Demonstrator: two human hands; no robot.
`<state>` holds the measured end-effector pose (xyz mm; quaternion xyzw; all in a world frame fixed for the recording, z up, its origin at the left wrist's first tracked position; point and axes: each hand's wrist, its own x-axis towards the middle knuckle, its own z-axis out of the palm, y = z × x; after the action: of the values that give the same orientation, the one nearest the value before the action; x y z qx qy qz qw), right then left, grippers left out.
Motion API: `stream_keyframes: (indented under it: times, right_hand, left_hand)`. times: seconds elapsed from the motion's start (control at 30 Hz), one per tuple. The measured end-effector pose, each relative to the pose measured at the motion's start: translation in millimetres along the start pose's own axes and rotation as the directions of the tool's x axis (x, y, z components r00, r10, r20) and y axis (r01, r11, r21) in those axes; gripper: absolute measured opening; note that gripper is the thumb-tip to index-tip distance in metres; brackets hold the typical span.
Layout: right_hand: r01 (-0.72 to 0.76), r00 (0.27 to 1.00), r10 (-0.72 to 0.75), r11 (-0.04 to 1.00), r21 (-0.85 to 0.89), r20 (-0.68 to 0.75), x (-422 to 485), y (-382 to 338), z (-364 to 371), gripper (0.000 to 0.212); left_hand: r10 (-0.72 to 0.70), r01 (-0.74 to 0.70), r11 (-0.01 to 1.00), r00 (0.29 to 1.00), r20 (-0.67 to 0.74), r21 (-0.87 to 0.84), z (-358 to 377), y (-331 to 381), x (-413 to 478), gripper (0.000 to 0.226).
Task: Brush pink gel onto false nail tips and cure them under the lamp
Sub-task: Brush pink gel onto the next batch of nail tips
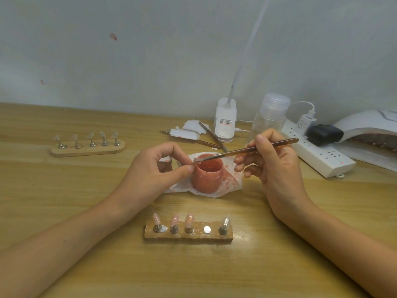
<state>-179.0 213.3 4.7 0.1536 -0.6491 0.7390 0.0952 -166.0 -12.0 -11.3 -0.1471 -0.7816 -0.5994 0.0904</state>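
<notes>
Left hand (160, 166): thumb and forefinger pinch a small nail tip (197, 160), held just above the near-left rim of the open jar of pink gel (207, 176). The other fingers are curled behind.

Right hand (272, 160): it grips the brush (247, 149) like a pen, with the handle pointing up and to the right. The bristle end meets the pinched nail tip over the jar mouth.

The jar stands upright on a white tissue (231, 181) smeared with pink, at the centre of the wooden table (64, 190).

Near holder (189, 236) – a wooden bar between the forearms, closest to the person. From left to right:
- three pink-coated tips (174, 219) on metal stands;
- one bare metal disc (206, 229);
- one stand with an uncoated tip (225, 223).

Far holder (88, 149) – a second wooden bar, well apart at the left, carrying five clear tips.

The curing lamp (365, 123) sits at the right edge of the table, its opening facing the person. A white power strip (318, 158) lies just in front of it.
</notes>
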Motion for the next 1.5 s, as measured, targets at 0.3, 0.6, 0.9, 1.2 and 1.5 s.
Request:
stream_keyframes:
  times: [0.3, 0.6, 0.9, 1.2, 1.5]
  right_hand:
    - [0.008, 1.0, -0.008, 1.0, 0.017, -0.005, 0.0, -1.6, 0.1, 0.024]
    - [-0.01, 1.0, 0.011, 0.999, 0.043, -0.019, 0.8, -0.8, -2.9, 0.021]
    - [-0.053, 0.998, 0.056, 0.996, 0.065, -0.038, 2.4, 0.4, -4.3, 0.02]
    - [-0.08, 0.996, 0.083, 0.995, 0.062, -0.042, 3.6, 1.0, -4.4, 0.021]
    - [-0.077, 0.994, 0.08, 0.996, 0.045, -0.068, 2.4, 0.0, -4.4, 0.021]
  left_hand:
    - [0.017, -0.018, 1.0, 1.0, 0.013, 0.013, -1.3, -1.8, 0.2, 0.014]
    - [0.041, -0.041, 0.999, 0.999, 0.027, 0.009, -1.9, -4.0, 1.2, 0.009]
    - [0.07, -0.071, 0.996, 0.997, 0.018, 0.046, -2.3, -6.3, 0.9, 0.008]
    - [0.081, -0.082, 0.996, 0.996, 0.025, 0.032, -2.6, -6.0, 1.8, 0.012]
    - [0.057, -0.057, 0.998, 0.998, 0.029, 0.017, -2.5, -5.9, 1.1, 0.012]
